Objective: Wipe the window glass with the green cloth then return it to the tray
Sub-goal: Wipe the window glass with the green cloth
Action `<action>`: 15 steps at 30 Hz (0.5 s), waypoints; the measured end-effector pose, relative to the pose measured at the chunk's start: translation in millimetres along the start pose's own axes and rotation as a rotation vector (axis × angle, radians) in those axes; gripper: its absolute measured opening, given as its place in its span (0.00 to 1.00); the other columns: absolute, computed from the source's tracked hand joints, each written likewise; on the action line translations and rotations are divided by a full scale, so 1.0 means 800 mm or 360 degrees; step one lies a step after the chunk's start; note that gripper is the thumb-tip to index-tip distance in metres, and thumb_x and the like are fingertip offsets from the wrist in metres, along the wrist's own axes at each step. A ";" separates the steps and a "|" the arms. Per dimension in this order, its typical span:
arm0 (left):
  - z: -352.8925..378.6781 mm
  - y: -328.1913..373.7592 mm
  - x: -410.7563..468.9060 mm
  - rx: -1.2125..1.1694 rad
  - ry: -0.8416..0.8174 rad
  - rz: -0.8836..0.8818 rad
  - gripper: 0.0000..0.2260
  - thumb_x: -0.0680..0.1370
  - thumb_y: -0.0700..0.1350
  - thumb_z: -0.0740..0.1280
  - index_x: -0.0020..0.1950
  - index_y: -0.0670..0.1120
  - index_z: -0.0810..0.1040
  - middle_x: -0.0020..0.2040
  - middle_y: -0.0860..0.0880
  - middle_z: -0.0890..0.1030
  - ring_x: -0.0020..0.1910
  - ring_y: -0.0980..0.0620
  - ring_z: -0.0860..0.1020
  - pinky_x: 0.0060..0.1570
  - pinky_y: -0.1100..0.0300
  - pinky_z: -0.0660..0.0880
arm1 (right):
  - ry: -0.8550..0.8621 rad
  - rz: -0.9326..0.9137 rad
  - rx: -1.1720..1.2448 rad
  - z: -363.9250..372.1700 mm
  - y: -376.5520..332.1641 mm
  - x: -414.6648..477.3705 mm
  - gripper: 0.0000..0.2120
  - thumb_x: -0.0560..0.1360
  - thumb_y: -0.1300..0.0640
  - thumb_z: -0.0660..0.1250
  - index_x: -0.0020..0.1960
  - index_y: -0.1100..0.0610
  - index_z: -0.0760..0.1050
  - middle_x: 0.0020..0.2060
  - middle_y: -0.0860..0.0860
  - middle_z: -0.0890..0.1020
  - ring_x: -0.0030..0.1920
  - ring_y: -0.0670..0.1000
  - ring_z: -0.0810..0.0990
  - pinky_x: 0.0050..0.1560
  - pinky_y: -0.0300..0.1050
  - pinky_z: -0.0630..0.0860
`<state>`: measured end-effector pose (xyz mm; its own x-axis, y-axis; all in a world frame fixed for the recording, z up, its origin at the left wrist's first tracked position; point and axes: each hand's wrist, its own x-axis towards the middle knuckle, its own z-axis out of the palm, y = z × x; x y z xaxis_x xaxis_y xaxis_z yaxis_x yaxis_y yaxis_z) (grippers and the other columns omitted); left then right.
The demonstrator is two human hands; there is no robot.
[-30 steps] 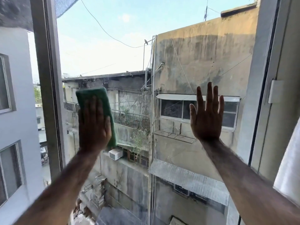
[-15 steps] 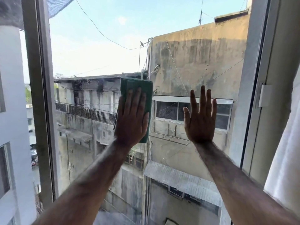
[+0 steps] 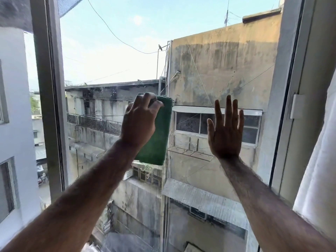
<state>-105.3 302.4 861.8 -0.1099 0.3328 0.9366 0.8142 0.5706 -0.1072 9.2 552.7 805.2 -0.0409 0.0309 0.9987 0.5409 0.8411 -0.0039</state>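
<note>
A folded green cloth (image 3: 157,135) lies flat against the window glass (image 3: 116,51) at mid-height. My left hand (image 3: 140,122) grips its upper left edge with curled fingers, and the cloth hangs down below and to the right of the hand. My right hand (image 3: 225,131) is pressed flat on the pane to the right of the cloth, fingers together and pointing up, holding nothing. No tray is in view.
A grey window frame post (image 3: 49,99) stands at the left and a second frame (image 3: 289,91) with a white latch (image 3: 297,109) at the right. A white curtain (image 3: 320,160) hangs at the far right. Weathered buildings show through the glass.
My left hand carried the cloth rightward from the left frame to the middle of the pane. Its fingers went from flat on the cloth to curled around the top edge. My right hand stayed put.
</note>
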 end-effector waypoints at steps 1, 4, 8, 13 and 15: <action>-0.002 0.002 0.002 0.0038 -0.0016 -0.0052 0.20 0.77 0.31 0.67 0.67 0.45 0.78 0.67 0.44 0.77 0.66 0.42 0.76 0.61 0.41 0.80 | 0.0006 -0.0001 -0.0002 0.000 0.000 0.000 0.29 0.89 0.45 0.52 0.87 0.52 0.53 0.87 0.59 0.55 0.88 0.59 0.52 0.86 0.64 0.55; -0.007 0.005 0.006 0.0135 -0.0062 -0.0162 0.25 0.76 0.31 0.67 0.72 0.46 0.73 0.73 0.43 0.73 0.73 0.42 0.71 0.66 0.41 0.76 | 0.0012 -0.0008 -0.0006 0.001 0.001 0.000 0.29 0.89 0.45 0.52 0.87 0.52 0.53 0.87 0.60 0.55 0.88 0.59 0.52 0.86 0.64 0.54; -0.012 0.007 0.012 0.0068 -0.0078 -0.0237 0.23 0.76 0.34 0.72 0.70 0.44 0.73 0.67 0.44 0.80 0.68 0.43 0.76 0.62 0.45 0.80 | 0.0023 -0.0009 -0.0001 0.003 0.001 0.000 0.28 0.89 0.45 0.52 0.87 0.52 0.53 0.87 0.60 0.56 0.88 0.60 0.52 0.86 0.64 0.55; -0.012 0.004 0.014 0.0048 -0.0054 -0.0239 0.21 0.77 0.29 0.66 0.68 0.42 0.79 0.61 0.43 0.83 0.63 0.42 0.78 0.60 0.44 0.80 | 0.0006 -0.0012 -0.0010 0.003 0.001 -0.001 0.28 0.90 0.45 0.52 0.87 0.52 0.53 0.87 0.59 0.55 0.88 0.59 0.52 0.86 0.64 0.55; -0.012 0.002 0.013 0.0017 -0.0040 -0.0221 0.18 0.76 0.29 0.67 0.64 0.42 0.81 0.59 0.44 0.83 0.61 0.43 0.80 0.57 0.46 0.82 | -0.0003 -0.0010 -0.0020 0.004 0.002 0.000 0.28 0.90 0.45 0.52 0.87 0.52 0.53 0.87 0.60 0.55 0.88 0.59 0.52 0.87 0.63 0.54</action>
<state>-99.6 299.8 874.9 -0.2355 0.2689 0.9339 0.7842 0.6202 0.0192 7.5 555.5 804.9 -0.0460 0.0269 0.9986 0.5510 0.8345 0.0029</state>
